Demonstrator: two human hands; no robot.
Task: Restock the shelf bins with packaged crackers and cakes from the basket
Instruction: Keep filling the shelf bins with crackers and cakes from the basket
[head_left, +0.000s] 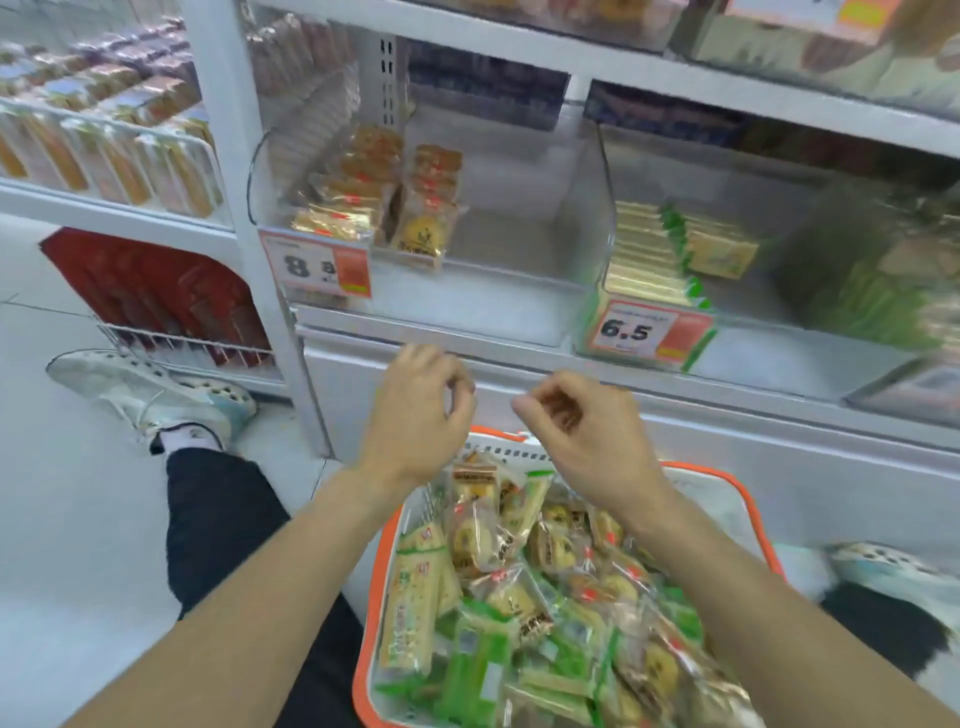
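basket (382, 540) on the floor is heaped with packets (498, 582); left hand (415, 410) and right hand (582, 426) hover above, fingers loosely curled, empty. left bin (587, 208) is mostly bare, so most restocking remains.

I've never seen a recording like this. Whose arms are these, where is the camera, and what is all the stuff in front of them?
No machine here: a person wears a camera on the head, looking down at their own arms. The left hand and right hand hover over an orange-rimmed basket full of packaged snacks; both have loosely curled fingers and hold nothing. Ahead is a shelf with clear bins. The left bin holds a few round cakes and is mostly bare; the right bin holds green-edged crackers. Price tags read 8 and 6.5.
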